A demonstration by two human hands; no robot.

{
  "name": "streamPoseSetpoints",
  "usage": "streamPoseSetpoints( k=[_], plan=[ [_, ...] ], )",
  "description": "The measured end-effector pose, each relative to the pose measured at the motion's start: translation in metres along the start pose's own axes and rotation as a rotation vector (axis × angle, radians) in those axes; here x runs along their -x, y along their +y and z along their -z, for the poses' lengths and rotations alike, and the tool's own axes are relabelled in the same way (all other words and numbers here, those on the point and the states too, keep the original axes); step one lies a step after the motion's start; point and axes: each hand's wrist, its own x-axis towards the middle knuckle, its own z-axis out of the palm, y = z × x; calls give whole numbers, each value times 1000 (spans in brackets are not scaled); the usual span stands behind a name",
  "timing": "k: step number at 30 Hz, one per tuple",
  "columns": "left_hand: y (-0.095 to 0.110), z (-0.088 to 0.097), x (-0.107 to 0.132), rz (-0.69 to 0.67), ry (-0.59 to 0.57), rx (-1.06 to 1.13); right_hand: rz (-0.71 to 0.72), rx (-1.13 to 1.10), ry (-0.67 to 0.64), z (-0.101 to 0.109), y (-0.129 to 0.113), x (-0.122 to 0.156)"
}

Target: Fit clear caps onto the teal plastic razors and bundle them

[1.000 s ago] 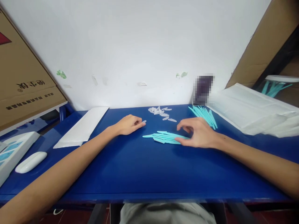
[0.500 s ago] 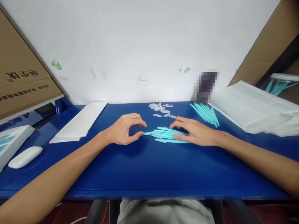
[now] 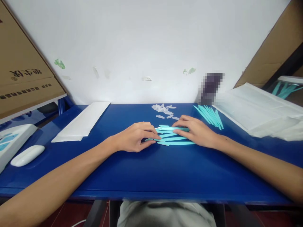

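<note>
Several turquoise eyebrow razors (image 3: 176,139) lie in a loose, fanned bunch on the blue table, roughly side by side. My left hand (image 3: 137,136) is at their left ends, thumb and fingers closed around a razor there; its tip shows between them. From the right, my right hand (image 3: 197,130) holds the upper razors of the bunch, its fingertips and thumb curled over their handles. The lowest razor lies just below the right thumb. Behind the hands is a scattered pile of small translucent caps (image 3: 162,108).
More turquoise razors (image 3: 209,116) lie at the back right beside a white plastic bag (image 3: 255,107). To the left are a folded white sheet (image 3: 81,123), a white oval case (image 3: 27,155) and a white box (image 3: 16,138). A cardboard box (image 3: 26,63) stands far left.
My left hand has moved slightly right and down, its fingers closing onto the razor ends. The razors under my right hand have spread apart a little.
</note>
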Motion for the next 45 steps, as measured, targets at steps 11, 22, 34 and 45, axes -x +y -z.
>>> streamPoseSetpoints(
  k=[11,22,34,45],
  plan=[
    [31,-10,-14,102,-138,-152,9,-40,-13,6,9,7],
    [36,-9,-13,67,-198,-137,-71,-168,0,4,0,4],
    [24,-2,-8,143,56,-201,-46,-157,-81,10,-6,9],
    [9,-3,-6,399,122,-209,-34,-122,-77,9,-7,10]
  ],
)
